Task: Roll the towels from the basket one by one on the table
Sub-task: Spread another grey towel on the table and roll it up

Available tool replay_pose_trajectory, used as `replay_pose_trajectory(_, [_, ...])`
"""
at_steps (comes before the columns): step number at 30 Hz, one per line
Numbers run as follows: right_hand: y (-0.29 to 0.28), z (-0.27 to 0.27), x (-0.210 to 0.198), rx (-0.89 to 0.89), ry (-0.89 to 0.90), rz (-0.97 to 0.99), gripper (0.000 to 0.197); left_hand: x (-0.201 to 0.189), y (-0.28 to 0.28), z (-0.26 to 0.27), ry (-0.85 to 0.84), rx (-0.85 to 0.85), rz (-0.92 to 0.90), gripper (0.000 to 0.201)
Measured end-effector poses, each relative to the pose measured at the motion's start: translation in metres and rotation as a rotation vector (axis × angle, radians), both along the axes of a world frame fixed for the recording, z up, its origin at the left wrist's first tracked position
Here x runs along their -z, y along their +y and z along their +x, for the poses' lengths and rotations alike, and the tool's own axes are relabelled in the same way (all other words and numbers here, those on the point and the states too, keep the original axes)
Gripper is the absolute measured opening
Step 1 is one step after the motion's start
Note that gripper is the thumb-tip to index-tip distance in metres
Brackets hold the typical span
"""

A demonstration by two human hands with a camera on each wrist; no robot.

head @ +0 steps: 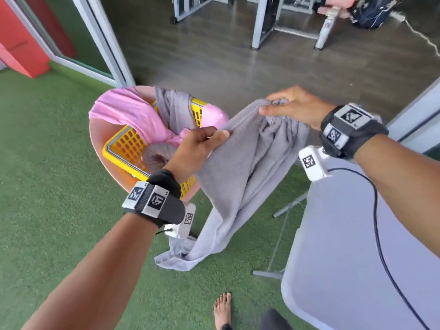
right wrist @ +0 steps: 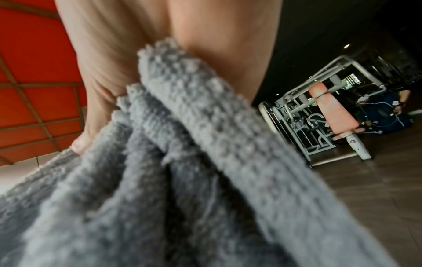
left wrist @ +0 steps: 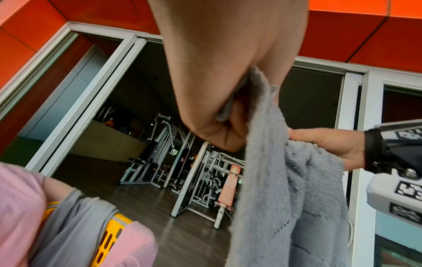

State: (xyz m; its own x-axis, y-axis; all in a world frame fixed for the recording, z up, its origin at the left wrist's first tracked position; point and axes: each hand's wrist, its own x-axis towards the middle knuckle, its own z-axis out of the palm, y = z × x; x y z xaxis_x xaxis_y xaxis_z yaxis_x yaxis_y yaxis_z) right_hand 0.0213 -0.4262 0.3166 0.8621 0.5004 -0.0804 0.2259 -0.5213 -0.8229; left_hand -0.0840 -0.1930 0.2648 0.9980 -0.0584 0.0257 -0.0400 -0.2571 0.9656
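Observation:
A grey towel [head: 240,167] hangs in the air between both hands, its lower end trailing near the green turf. My left hand [head: 202,144] pinches its upper edge near the basket. My right hand [head: 292,106] grips a bunched corner higher and to the right. In the left wrist view the left hand [left wrist: 219,115] clamps the grey towel [left wrist: 278,189], with the right hand [left wrist: 326,144] beyond. The right wrist view is filled by the grey towel [right wrist: 182,171] held under the right hand [right wrist: 128,59]. The yellow basket [head: 128,148] holds a pink towel [head: 133,115] and another grey towel [head: 173,110].
The basket sits on a pink round chair or stool [head: 102,129] on green turf [head: 47,186]. A white folding table [head: 357,246] stands at the lower right, a black cable [head: 378,234] lying across it. My bare foot [head: 222,310] is below. Gym machines [left wrist: 194,171] stand indoors beyond the sliding doors.

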Motion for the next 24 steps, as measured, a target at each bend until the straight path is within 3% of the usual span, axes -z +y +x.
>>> replay_pose_trajectory(3, [0.005,0.029,-0.01,-0.039,-0.145,-0.14,0.038,-0.008,-0.004,0.02,-0.086,-0.04,0.045,0.04])
replay_pose_trajectory(5, [-0.002,0.053,-0.009,-0.049,-0.264,-0.332,0.053,-0.005,-0.006,0.03,-0.124,-0.079,0.057,0.039])
replay_pose_trajectory(8, [-0.034,0.081,0.008,-0.038,-0.337,-0.686,0.066,0.029,-0.005,0.031,-0.098,-0.112,0.056,0.043])
replay_pose_trajectory(12, [-0.117,0.096,0.062,-0.088,-0.216,-0.989,0.038,0.11,-0.039,-0.007,0.05,-0.076,0.132,0.046])
replay_pose_trajectory(15, [-0.2,0.083,0.124,-0.117,-0.189,-1.136,0.018,0.156,-0.115,-0.06,0.219,0.087,0.103,0.027])
replay_pose_trajectory(19, [-0.337,0.034,0.187,-0.067,-0.108,-1.404,0.018,0.199,-0.268,-0.132,0.395,0.358,0.062,0.03])
replay_pose_trajectory(22, [-0.452,-0.021,0.196,0.045,-0.143,-1.536,0.006,0.226,-0.398,-0.178,0.48,0.487,0.026,0.028])
replay_pose_trajectory(24, [-0.525,-0.069,0.185,0.23,-0.102,-1.529,0.005,0.228,-0.481,-0.208,0.502,0.66,0.0,0.025])
